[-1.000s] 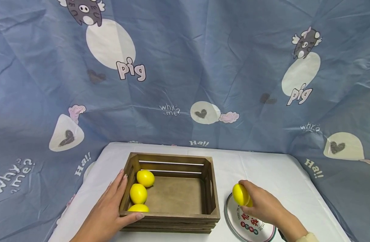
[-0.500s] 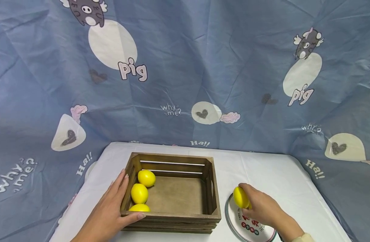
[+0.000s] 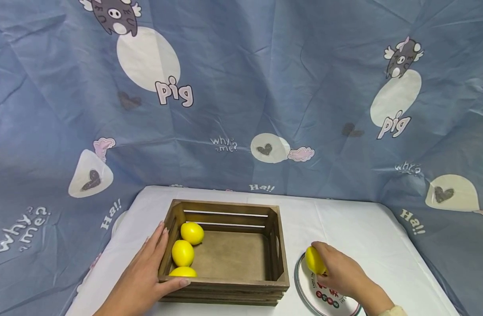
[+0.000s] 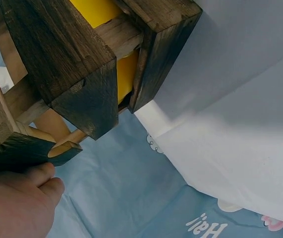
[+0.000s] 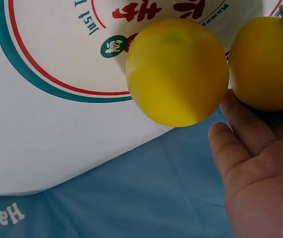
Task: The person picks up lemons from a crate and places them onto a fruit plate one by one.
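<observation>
In the head view, my left hand rests along the left wall of a brown wooden crate, fingers straight and thumb along the front rim. Three yellow lemons lie inside against that wall. My right hand is over a round white plate with a green and red rim, gripping a lemon. From the right wrist, the gripped lemon sits between thumb and fingers. A second lemon is beside it over the plate; whether it touches the plate I cannot tell.
A white cloth covers the table under crate and plate. Behind and at both sides hangs a blue printed curtain. The crate's slatted side shows gaps in the left wrist view.
My right hand has lowered slightly toward the plate with the lemon. The left hand stays on the crate. The whole head view has shifted a little.
</observation>
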The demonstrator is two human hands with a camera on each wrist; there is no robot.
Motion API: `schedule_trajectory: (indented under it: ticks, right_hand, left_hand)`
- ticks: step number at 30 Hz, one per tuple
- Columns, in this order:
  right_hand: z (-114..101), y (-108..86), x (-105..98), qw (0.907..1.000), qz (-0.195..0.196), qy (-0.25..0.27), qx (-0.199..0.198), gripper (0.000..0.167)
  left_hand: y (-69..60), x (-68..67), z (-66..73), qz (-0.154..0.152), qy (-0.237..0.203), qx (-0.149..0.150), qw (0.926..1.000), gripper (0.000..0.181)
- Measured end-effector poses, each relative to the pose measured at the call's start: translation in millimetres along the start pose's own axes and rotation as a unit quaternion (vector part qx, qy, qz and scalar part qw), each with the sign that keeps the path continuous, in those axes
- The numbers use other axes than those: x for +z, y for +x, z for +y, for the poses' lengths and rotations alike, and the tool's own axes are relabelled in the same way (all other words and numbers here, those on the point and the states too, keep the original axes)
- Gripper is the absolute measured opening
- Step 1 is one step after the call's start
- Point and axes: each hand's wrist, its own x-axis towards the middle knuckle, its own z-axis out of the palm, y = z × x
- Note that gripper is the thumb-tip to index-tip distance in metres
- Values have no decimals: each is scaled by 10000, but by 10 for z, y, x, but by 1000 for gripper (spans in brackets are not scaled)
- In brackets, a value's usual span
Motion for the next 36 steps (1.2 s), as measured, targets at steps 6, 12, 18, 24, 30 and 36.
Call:
schedule_trajectory:
  ticks: [6,12,18,24,30,36]
  right_hand:
    - [-20,18,-5,9998,-160,33,111,76]
    - [-3,35,22,9994,-282,-60,204,79]
    - [21,34,74,9995,-268,-122,116,81]
    - [36,25,114,9996,-211,-176,-3,80]
    - [24,16,125,9996,-147,-226,-99,79]
    - [13,9,127,9995,-133,-227,-178,81]
  left_hand:
    - [0,-2,-4,-7,-6,-5,10000,133]
    - [10,3,-11,24,1,9,10000,133]
    - [14,5,-13,8,11,3,10000,134]
    - [11,4,-5,22,27,4,10000,135]
    - [19,9,-5,24,-24,-8,10000,136]
    - [13,14,-8,45,-25,-4,10000,136]
